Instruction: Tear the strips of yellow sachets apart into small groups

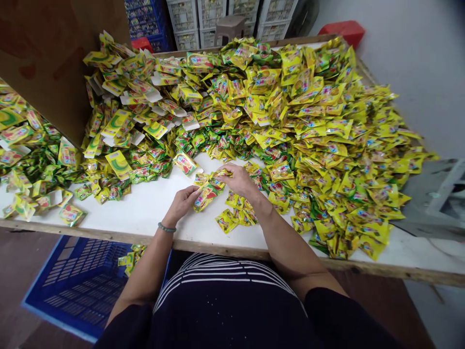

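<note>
My left hand (183, 202), with a beaded bracelet on its wrist, grips the lower left end of a yellow and green box (207, 195) over the white table. Just to its upper right, my right hand (238, 179) pinches small yellow packets (220, 174) against the upper end of the box. One more box (185, 162) lies a little above my left hand. Loose yellow packets (236, 213) are spread below my right hand. A large heap of yellow and green packets (327, 126) covers the back and right of the table.
A brown cardboard sheet (54, 58) stands at the upper left among boxes with open flaps (118, 123). Below the table's wooden front edge (225, 249) is a blue crate (72, 291) with some packets. White crates (210, 17) and a stool (229, 28) are behind.
</note>
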Demonstrator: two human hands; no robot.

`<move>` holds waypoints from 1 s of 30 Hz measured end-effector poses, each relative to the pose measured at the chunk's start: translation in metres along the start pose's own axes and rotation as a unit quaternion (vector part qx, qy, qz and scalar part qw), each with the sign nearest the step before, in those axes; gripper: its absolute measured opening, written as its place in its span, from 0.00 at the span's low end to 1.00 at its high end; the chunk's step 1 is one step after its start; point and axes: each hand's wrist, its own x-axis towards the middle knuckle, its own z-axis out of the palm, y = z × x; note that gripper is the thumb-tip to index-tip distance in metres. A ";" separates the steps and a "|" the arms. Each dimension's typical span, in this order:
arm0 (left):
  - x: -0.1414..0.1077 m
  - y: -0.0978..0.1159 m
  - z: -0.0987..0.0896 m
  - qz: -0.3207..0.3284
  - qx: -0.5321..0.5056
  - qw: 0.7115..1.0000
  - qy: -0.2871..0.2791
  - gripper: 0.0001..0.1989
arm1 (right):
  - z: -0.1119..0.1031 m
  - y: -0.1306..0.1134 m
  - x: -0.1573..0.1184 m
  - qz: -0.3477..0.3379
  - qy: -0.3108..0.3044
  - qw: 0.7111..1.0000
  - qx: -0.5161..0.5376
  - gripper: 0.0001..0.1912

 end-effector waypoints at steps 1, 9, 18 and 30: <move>0.002 0.001 0.000 -0.008 -0.022 1.000 -0.010 0.25 | 0.001 -0.001 0.000 -0.010 0.010 1.000 0.003 0.06; 0.015 0.022 0.021 -0.022 -0.146 0.989 0.024 0.28 | 0.013 -0.006 -0.005 -0.036 0.076 0.996 0.030 0.10; 0.010 0.004 0.016 -0.036 -0.194 0.980 0.008 0.27 | 0.017 -0.004 -0.008 0.024 0.040 0.998 0.051 0.17; 0.010 0.006 0.016 -0.042 -0.212 0.976 0.021 0.30 | 0.032 -0.007 -0.014 0.035 0.115 0.992 0.049 0.19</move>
